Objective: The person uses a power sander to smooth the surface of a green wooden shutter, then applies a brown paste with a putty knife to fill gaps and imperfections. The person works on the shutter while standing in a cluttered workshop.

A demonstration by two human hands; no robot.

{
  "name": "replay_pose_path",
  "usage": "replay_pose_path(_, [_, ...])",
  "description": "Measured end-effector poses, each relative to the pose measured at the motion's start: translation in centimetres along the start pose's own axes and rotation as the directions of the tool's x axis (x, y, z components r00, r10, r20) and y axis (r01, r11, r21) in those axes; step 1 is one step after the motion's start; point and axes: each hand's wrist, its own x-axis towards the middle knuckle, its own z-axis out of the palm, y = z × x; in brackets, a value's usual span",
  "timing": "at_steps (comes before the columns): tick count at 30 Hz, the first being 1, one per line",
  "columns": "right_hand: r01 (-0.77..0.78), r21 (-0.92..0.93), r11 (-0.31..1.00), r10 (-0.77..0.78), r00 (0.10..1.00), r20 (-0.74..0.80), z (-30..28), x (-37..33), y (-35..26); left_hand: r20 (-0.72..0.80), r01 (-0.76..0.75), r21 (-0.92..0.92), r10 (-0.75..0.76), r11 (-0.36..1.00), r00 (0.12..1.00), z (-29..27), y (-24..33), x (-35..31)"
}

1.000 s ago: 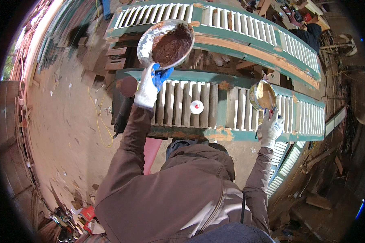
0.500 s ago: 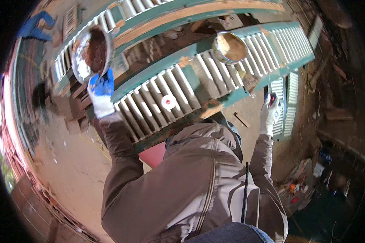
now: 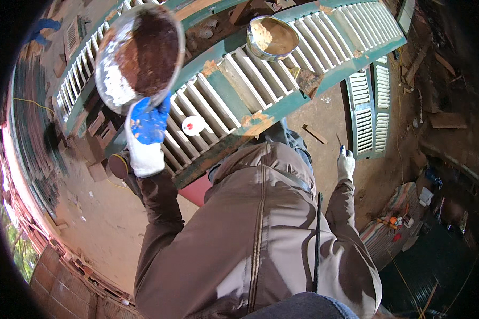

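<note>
My left hand (image 3: 148, 133), in a white glove with a blue palm, grips the lower edge of a round metal bowl (image 3: 113, 85). Dark reddish-brown material (image 3: 151, 53) coats part of its inside. The bowl is tilted, its inside facing me, above the left end of a green louvred shutter (image 3: 223, 95). Out to the right and lower, my white-gloved right hand (image 3: 346, 164) is closed around a thin-bladed hand tool (image 3: 339, 139); its handle is mostly hidden. An open tin (image 3: 271, 55) holding beige paste stands on the shutter. A white disc with a red centre (image 3: 193, 126) lies on the slats.
A brownish flat piece (image 3: 310, 83) rests on the shutter's near rail. Another louvred shutter (image 3: 80, 85) lies beyond it; smaller louvred panels (image 3: 371, 111) lie at right. A wood strip (image 3: 315, 134) is on the ground. Loose items sit on a striped cloth (image 3: 394, 226) at lower right.
The bowl has come nearer and looks larger, its inside turned more toward me. My right hand has moved away from the shutter, down past the smaller panels. The view has shifted.
</note>
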Motion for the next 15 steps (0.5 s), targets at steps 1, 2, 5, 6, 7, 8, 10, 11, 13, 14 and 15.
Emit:
replay_pose_path(1, [0.006,0.059,0.998,-0.008,0.999,0.034,0.2,1.1,0.2,-0.09,0.051,-0.078,-0.058,0.996,0.994,3.2,-1.5,-0.8])
replay_pose_path(2, [0.008,0.119,0.993,-0.016,0.998,0.068,0.2,2.2,0.5,-0.111,0.175,-0.181,-0.197,0.968,0.974,3.0,-2.8,-0.6])
replay_pose_path(5, [0.043,0.246,0.968,-0.071,0.992,0.104,1.3,5.4,1.6,-0.034,0.297,-0.233,-0.314,0.926,0.949,5.7,-8.2,-1.8])
replay_pose_path(6, [0.037,0.285,0.958,-0.078,0.988,0.132,1.1,6.1,1.5,-0.069,0.321,-0.225,-0.343,0.92,0.937,7.0,-10.0,-2.2])
replay_pose_path(7, [0.088,0.266,0.96,-0.128,0.983,0.135,1.2,7.1,1.8,-0.066,0.341,-0.217,-0.362,0.915,0.93,6.2,-12.3,-2.2])
replay_pose_path(8, [0.051,0.337,0.94,-0.12,0.975,0.188,1.1,7.8,1.9,-0.12,0.341,-0.203,-0.369,0.918,0.922,4.2,-15.1,-2.1])
replay_pose_path(10, [-0.038,0.465,0.885,-0.115,0.948,0.297,0.2,8.6,0.5,-0.06,0.31,-0.142,-0.321,0.94,0.945,2.5,-19.8,-2.8])
replay_pose_path(11, [-0.058,0.561,0.826,-0.133,0.947,0.294,0.0,8.7,-0.2,-0.103,0.321,-0.068,-0.327,0.945,0.939,2.5,-21.1,-3.0])
replay_pose_path(13, [-0.116,0.611,0.783,-0.125,0.933,0.338,0.0,9.9,-0.7,-0.109,0.231,0.17,-0.215,0.958,0.971,4.1,-23.1,-4.8])
replay_pose_path(14, [-0.132,0.635,0.761,-0.134,0.926,0.352,-0.4,10.6,-1.0,-0.125,0.215,0.409,-0.179,0.887,0.976,2.1,-24.2,-4.9])
replay_pose_path(15, [-0.116,0.605,0.788,-0.139,0.923,0.358,-1.2,11.0,-1.1,-0.137,0.199,0.62,-0.145,0.759,0.98,0.2,-25.4,-4.8])
